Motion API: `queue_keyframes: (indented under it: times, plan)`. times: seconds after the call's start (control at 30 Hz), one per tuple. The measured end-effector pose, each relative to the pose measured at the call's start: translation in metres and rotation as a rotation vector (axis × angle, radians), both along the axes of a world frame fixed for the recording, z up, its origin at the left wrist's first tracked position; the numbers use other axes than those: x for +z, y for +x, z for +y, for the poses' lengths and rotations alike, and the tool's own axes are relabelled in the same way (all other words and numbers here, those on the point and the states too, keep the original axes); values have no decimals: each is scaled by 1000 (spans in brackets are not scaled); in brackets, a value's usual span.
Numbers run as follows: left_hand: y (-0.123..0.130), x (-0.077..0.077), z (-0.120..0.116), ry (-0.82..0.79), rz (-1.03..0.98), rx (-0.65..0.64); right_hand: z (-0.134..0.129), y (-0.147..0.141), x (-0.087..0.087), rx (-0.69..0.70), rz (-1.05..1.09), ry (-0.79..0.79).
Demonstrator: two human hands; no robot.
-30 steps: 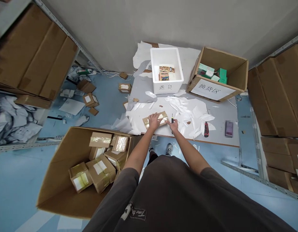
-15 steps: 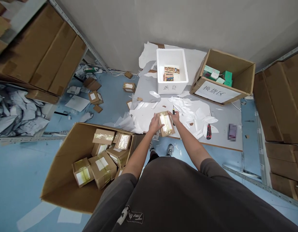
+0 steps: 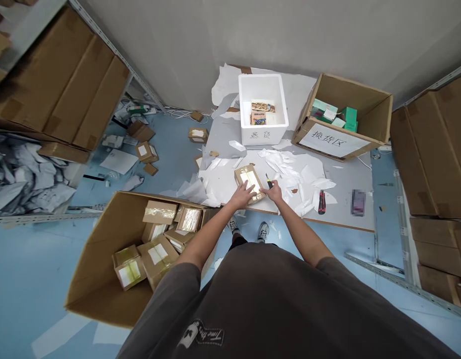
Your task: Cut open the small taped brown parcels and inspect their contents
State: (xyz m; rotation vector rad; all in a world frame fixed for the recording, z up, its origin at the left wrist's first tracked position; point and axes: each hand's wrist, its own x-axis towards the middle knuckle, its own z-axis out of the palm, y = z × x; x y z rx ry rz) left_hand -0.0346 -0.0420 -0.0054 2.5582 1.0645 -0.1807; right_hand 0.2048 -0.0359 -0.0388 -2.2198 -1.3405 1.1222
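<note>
A small taped cardboard box (image 3: 249,175) with a white label lies on the table near its front edge. My left hand (image 3: 244,195) rests on the box's near left part, its fingers spread over the label. In my right hand (image 3: 272,191) is a yellow and black utility knife (image 3: 268,180), pointing away from me, beside the box's right side. The fingers of this hand are wrapped round the knife and close to the box. Torn white paper strips (image 3: 285,162) lie just beyond and right of the knife.
A white foam bin (image 3: 264,135) and an open carton (image 3: 333,142) of green boxes stand at the back. A red and black knife (image 3: 322,202) lies on the right. Left of me, a large carton (image 3: 99,259) holds several taped boxes.
The box has turned and shifted slightly left. My left hand has moved from its left side onto its top. My right hand has come off its far right corner and lies lower, with the knife.
</note>
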Motion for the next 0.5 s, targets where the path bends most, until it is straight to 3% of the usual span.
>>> queue_keyframes:
  times: [0.13,0.23,0.37,0.5]
  plan:
    - [13,12,28,34,102,67,52,-15,17,203,-83,13]
    - [25,18,42,25,102,127,67,-13,27,200,-55,43]
    - [35,20,41,6,87,252,45,14,31,109,229,72]
    - [31,20,43,-65,61,301,8,39,34,207,430,-58]
